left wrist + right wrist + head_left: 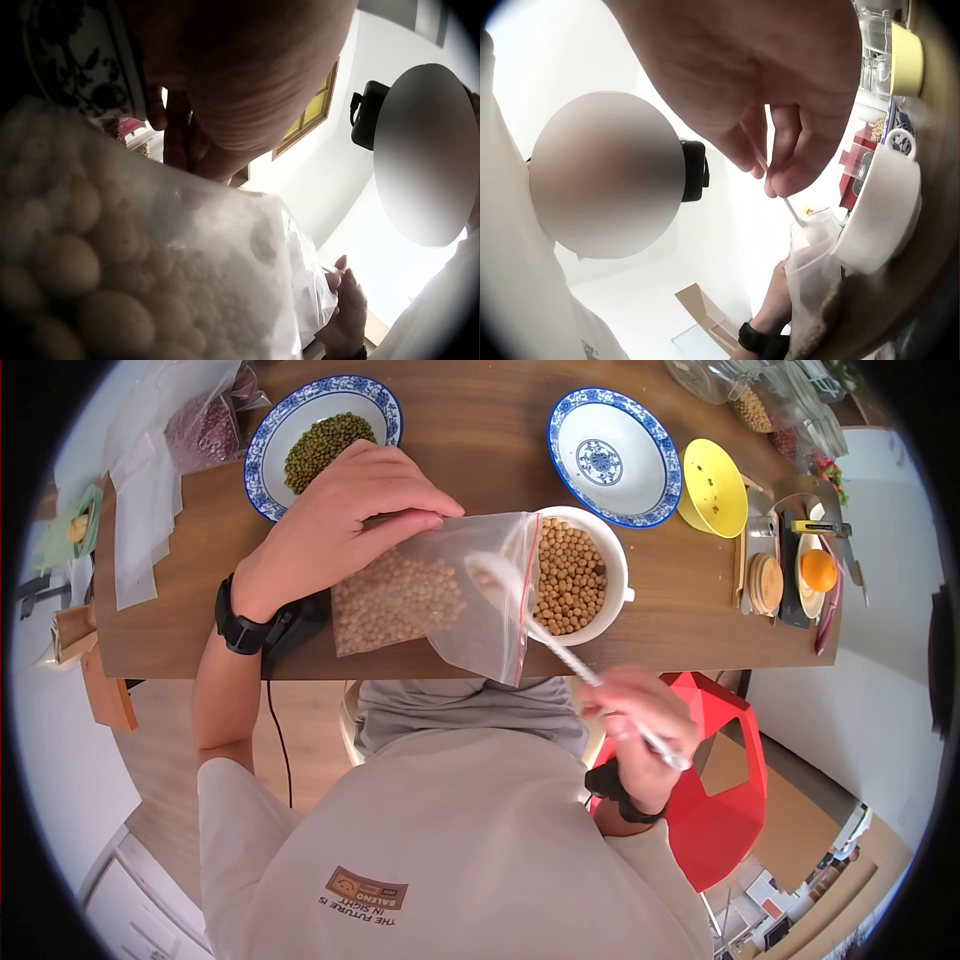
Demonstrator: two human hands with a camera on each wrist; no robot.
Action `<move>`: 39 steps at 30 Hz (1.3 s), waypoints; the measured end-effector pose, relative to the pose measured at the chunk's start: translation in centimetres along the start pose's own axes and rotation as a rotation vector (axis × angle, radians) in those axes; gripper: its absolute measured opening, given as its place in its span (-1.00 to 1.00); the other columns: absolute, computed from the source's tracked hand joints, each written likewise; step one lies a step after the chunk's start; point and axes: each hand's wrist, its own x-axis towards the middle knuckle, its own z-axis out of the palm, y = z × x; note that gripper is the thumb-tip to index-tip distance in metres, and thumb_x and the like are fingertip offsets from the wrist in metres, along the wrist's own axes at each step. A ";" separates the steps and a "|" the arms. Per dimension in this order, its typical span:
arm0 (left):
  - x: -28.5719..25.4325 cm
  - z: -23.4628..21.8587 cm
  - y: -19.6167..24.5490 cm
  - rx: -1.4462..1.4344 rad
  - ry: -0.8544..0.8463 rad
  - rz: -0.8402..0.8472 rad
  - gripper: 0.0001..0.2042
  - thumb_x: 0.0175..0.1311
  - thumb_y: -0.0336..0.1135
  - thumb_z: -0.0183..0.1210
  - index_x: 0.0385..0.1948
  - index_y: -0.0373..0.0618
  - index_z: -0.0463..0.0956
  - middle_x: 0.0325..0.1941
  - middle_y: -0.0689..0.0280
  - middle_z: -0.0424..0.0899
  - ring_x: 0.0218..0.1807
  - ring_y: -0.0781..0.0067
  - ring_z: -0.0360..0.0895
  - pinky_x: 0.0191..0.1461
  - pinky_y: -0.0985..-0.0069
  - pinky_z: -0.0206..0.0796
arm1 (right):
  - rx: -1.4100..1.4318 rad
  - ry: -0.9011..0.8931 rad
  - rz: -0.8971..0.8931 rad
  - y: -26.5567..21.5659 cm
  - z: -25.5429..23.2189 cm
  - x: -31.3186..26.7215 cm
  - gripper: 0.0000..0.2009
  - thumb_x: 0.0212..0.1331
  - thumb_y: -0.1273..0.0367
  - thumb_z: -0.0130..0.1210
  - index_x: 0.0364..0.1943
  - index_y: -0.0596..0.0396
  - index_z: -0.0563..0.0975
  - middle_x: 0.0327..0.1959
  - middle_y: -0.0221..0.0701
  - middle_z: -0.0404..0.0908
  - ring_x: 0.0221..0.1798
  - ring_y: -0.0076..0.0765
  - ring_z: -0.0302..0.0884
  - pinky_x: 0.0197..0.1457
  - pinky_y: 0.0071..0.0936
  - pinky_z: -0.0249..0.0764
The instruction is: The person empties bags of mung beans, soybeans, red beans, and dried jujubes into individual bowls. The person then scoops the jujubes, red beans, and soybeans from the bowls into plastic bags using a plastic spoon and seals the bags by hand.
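My left hand (350,515) pinches the top edge of a clear zip bag (400,605) of chickpeas, which lies at the table's front edge with its mouth toward the right. A white spoon (562,650) with a twisted handle reaches into that mouth, its blurred head seen through the plastic. The spoon's handle is held in the fingers of my right hand (645,730), also seen pinching it in the right wrist view. Right beside the bag's mouth stands a white cup (622,585) with chickpeas (568,575) in it. Chickpeas (112,322) fill the lower bag in the left wrist view.
Behind my left hand is a blue-rimmed plate (262,470) with green beans (325,445). A second blue-rimmed plate (640,460) and a yellow bowl (715,490) stand behind the cup. Jars (770,410) are at the back right; plastic bags (150,480) lie at the left.
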 end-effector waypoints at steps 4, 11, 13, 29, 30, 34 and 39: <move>0.0 0.0 -0.1 -0.008 0.011 0.016 -0.85 0.25 -0.45 0.34 -0.17 -0.10 0.74 -0.28 0.38 0.74 -0.11 0.29 0.56 0.09 0.35 0.38 | -0.091 -0.139 -0.078 0.3 0.2 0.2 -0.79 0.21 0.46 0.30 -0.09 0.18 0.75 -0.17 -0.18 0.73 -0.21 -0.26 0.69 -0.20 -0.42 0.55; -0.2 0.2 -0.4 -0.002 0.008 0.029 -0.86 0.27 -0.46 0.33 -0.17 -0.11 0.74 -0.28 0.38 0.74 -0.12 0.29 0.56 0.10 0.35 0.37 | -0.340 0.202 0.066 0.1 -2.7 -0.9 -0.84 0.28 0.54 0.25 -0.11 0.28 0.72 -0.18 -0.19 0.76 -0.21 -0.32 0.68 -0.15 -0.45 0.55; -0.1 0.2 -0.4 -0.015 0.008 0.028 -0.89 0.37 -0.38 0.27 -0.18 -0.07 0.74 -0.26 0.40 0.74 -0.13 0.35 0.55 0.13 0.37 0.28 | -0.392 0.173 0.068 0.3 -2.5 -0.6 -0.85 0.28 0.54 0.25 -0.11 0.28 0.72 -0.18 -0.20 0.76 -0.22 -0.33 0.68 -0.15 -0.46 0.55; -0.1 0.1 -0.2 0.002 0.017 0.026 -0.86 0.26 -0.44 0.34 -0.18 -0.09 0.75 -0.28 0.38 0.73 -0.12 0.29 0.56 0.08 0.37 0.39 | 0.058 0.375 0.096 1.1 -1.5 -2.0 -0.74 0.47 0.36 0.16 -0.02 0.35 0.65 -0.29 -0.06 0.76 -0.32 -0.21 0.71 -0.24 -0.30 0.67; -0.1 0.1 -0.3 0.001 0.014 0.027 -0.86 0.26 -0.44 0.35 -0.18 -0.09 0.75 -0.28 0.38 0.73 -0.12 0.29 0.56 0.08 0.37 0.39 | 0.079 0.391 0.062 1.0 -1.6 -2.0 -0.72 0.47 0.32 0.16 -0.04 0.35 0.65 -0.31 -0.08 0.75 -0.35 -0.20 0.70 -0.28 -0.31 0.66; -0.1 0.1 -0.1 0.008 0.014 0.021 -0.86 0.25 -0.44 0.35 -0.17 -0.09 0.75 -0.28 0.37 0.73 -0.12 0.29 0.56 0.08 0.37 0.38 | 0.076 0.240 -0.013 0.0 -0.7 -1.7 -0.70 0.47 0.28 0.16 -0.14 0.32 0.67 -0.31 -0.12 0.75 -0.38 -0.25 0.68 -0.26 -0.32 0.63; -0.1 0.1 -0.2 -0.005 0.008 0.012 -0.85 0.25 -0.45 0.35 -0.17 -0.09 0.75 -0.27 0.37 0.73 -0.12 0.30 0.56 0.09 0.37 0.38 | -0.128 -0.183 -0.156 -0.3 -0.5 0.4 -0.80 0.23 0.50 0.29 -0.09 0.27 0.73 -0.25 -0.20 0.73 -0.22 -0.25 0.66 -0.20 -0.34 0.51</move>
